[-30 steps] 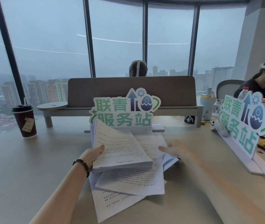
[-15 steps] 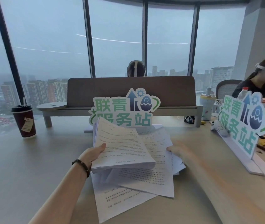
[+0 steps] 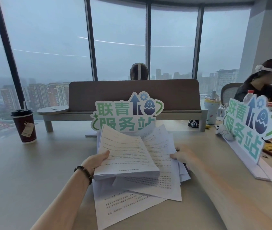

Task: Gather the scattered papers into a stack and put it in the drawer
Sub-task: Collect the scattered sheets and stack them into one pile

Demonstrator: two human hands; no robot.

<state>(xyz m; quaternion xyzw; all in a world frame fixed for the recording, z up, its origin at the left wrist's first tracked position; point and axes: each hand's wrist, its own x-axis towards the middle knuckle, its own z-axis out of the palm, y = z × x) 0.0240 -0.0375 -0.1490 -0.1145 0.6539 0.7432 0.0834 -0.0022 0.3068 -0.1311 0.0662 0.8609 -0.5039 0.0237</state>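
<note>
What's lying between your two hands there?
In the head view, printed papers: a thick bundle gripped by the left hand, loose sheets reaching the right hand.

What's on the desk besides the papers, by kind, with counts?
Green-lettered standing signs: 2, one behind the papers, one at the right
Dark red coffee cup with lid and straw: 1
Pale blue lidded tumbler: 1
Clear bottle with red cap: 1
Total: 5
</note>
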